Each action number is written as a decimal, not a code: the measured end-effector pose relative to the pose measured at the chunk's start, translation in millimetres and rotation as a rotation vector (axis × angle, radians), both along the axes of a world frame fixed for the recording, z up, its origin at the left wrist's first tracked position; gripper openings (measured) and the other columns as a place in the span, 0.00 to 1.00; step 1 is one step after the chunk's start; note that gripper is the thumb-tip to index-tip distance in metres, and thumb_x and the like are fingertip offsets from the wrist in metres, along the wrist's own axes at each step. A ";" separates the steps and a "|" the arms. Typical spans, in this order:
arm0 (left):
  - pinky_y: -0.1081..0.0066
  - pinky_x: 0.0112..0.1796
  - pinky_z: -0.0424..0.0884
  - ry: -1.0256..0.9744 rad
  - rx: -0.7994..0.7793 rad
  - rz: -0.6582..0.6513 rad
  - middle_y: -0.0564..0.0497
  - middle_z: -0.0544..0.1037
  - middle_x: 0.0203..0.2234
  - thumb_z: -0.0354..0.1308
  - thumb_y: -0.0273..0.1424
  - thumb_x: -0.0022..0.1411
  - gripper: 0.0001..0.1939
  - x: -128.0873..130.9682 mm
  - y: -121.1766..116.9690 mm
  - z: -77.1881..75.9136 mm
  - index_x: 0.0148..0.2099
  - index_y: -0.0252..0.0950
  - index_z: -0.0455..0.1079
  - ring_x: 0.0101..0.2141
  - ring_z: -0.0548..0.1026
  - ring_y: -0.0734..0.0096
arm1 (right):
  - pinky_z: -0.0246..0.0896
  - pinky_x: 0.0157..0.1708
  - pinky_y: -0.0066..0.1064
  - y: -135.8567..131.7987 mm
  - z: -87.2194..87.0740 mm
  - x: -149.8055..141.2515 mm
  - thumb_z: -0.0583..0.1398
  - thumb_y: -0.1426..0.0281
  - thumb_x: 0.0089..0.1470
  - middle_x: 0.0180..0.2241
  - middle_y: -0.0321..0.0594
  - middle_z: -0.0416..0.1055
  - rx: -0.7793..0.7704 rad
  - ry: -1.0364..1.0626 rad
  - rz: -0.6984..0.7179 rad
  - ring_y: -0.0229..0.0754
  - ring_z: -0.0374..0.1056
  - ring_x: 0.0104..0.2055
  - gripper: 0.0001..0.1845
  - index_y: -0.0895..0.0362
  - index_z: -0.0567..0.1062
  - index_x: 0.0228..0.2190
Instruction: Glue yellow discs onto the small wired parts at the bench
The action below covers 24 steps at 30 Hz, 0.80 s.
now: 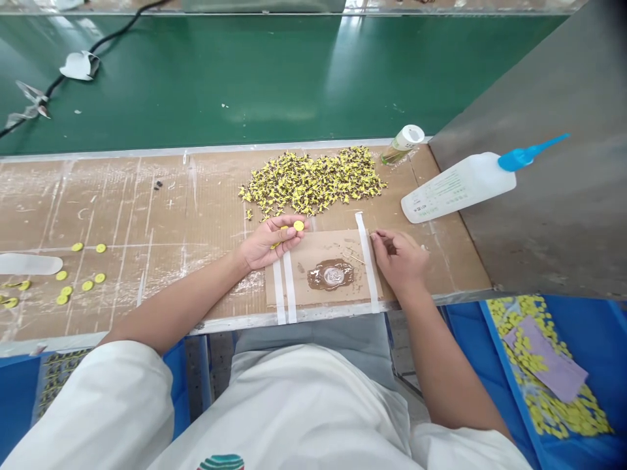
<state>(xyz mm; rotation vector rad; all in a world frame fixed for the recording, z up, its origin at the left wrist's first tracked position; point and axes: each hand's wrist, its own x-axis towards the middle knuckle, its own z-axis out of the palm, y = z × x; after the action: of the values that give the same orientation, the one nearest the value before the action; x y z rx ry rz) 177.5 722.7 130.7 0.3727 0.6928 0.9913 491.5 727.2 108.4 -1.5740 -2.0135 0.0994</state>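
Note:
My left hand [271, 241] pinches a small yellow disc [298, 225] between thumb and fingertips, just below a heap of small yellow-and-brown parts [313, 181]. My right hand [399, 260] rests on the right edge of a cardboard piece [321, 247] taped to the bench, its fingers curled; whether they hold a thin stick I cannot tell. Between the two hands sits a brown glue puddle [332, 275] with a clear blob in its middle.
A white squeeze bottle with a blue nozzle [463, 184] lies at the right, and a small capped bottle [403, 143] behind it. Several loose yellow discs [81, 274] lie at the left. A blue bin of yellow discs [548, 372] stands lower right. A green conveyor belt [274, 78] runs behind.

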 end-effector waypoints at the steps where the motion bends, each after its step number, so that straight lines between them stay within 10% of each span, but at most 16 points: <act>1: 0.84 0.37 0.77 0.004 -0.004 0.007 0.47 0.83 0.39 0.66 0.17 0.54 0.12 -0.4 -0.6 0.9 0.41 0.32 0.79 0.31 0.82 0.80 | 0.71 0.41 0.39 0.4 -1.0 -0.2 0.56 0.60 0.64 0.39 0.46 0.79 0.002 0.012 0.007 0.46 0.75 0.39 0.14 0.54 0.77 0.39; 7: 0.84 0.36 0.77 -0.053 -0.004 0.049 0.50 0.82 0.34 0.64 0.18 0.57 0.10 -4.9 -8.5 7.5 0.42 0.34 0.78 0.31 0.81 0.80 | 0.71 0.38 0.38 2.9 -2.4 3.4 0.60 0.60 0.61 0.38 0.45 0.80 0.027 0.119 0.036 0.45 0.75 0.36 0.13 0.54 0.80 0.39; 15: 0.83 0.38 0.77 -0.039 -0.010 0.002 0.50 0.83 0.37 0.66 0.18 0.56 0.12 -1.8 -18.3 4.6 0.42 0.35 0.78 0.32 0.81 0.80 | 0.75 0.39 0.41 -48.9 15.9 -31.1 0.71 0.61 0.50 0.36 0.42 0.81 0.033 0.864 -0.274 0.45 0.76 0.34 0.15 0.55 0.82 0.39; 24: 0.81 0.38 0.78 -0.044 0.053 -0.098 0.49 0.84 0.37 0.70 0.21 0.53 0.12 1.7 -19.0 -0.6 0.41 0.33 0.79 0.33 0.82 0.77 | 0.77 0.40 0.39 -94.3 -1.2 -79.3 0.69 0.67 0.52 0.36 0.40 0.81 0.159 0.801 -0.119 0.43 0.77 0.36 0.09 0.53 0.83 0.38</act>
<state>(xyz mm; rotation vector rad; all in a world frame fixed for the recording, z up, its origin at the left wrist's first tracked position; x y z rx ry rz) 179.3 703.7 130.1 0.4261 0.6037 0.9234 412.2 632.9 107.2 -1.2654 -1.2668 0.4362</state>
